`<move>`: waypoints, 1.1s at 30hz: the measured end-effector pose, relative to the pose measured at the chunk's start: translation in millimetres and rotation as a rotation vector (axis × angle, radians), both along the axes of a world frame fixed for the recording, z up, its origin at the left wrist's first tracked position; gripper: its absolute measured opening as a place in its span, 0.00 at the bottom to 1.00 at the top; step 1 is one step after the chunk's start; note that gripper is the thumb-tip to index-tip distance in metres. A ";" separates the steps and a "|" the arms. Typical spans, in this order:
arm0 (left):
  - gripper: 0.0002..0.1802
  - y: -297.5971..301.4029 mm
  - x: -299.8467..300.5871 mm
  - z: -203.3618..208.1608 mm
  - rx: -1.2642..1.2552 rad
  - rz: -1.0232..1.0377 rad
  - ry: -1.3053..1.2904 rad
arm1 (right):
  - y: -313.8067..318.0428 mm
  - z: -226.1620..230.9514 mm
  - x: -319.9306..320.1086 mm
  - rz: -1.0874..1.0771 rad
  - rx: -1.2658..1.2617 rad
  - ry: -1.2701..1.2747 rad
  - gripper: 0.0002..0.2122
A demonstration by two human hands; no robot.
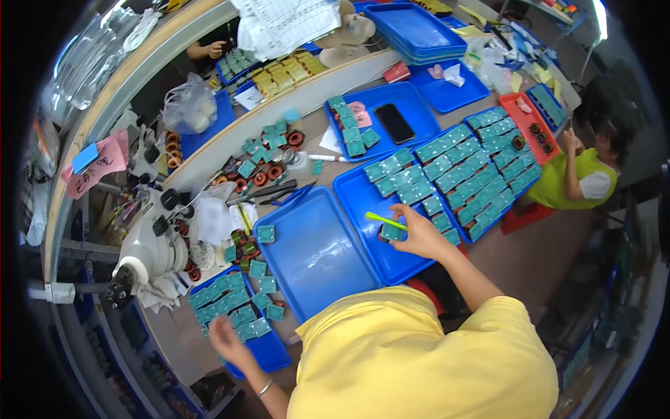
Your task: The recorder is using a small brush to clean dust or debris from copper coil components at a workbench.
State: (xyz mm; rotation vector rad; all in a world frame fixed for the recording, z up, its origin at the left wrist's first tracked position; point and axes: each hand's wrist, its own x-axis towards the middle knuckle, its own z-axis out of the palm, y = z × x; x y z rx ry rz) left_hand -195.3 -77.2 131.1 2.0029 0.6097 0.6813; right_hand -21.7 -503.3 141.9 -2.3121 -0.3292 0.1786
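- One check: what did the right hand (424, 236) grip?
- Fingers were clamped on a slim lime-green stick (380, 220); a small teal rectangular board (391, 232) sat at the fingertips, over the mid-right blue plastic tray (357, 207).
- And the left hand (227, 340)?
- Beside near-left teal boards (230, 297); couldn't tell finger state.

Perched on the wearer's head, we're looking steeply down through one wide fisheye lens, and the bare blue tray (317, 244) sits close to mid-picture! Nearest of all, below that tray, swells the yellow shirt (419, 356). A little farther off, the left hand (227, 339) shows at the tray's lower left, the right hand (419, 234) off to its right. And the view sweeps wide: past the tray, the bench (174, 342) slants away to a pale ledge (349, 75), while well right of it a co-worker (590, 171) appears, smaller, out toward the curving rim.
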 end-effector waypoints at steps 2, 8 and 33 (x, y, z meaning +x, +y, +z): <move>0.20 -70.6 42.7 47.2 -0.219 -0.387 0.102 | 19.2 45.6 0.8 0.120 0.127 0.130 0.33; 0.39 -143.0 88.2 112.6 -0.115 -1.008 0.048 | 67.0 123.4 -2.8 0.456 0.607 0.441 0.34; 0.27 -135.6 56.4 156.2 0.339 -0.569 -0.132 | 80.0 131.0 -18.4 0.488 0.377 -0.359 0.09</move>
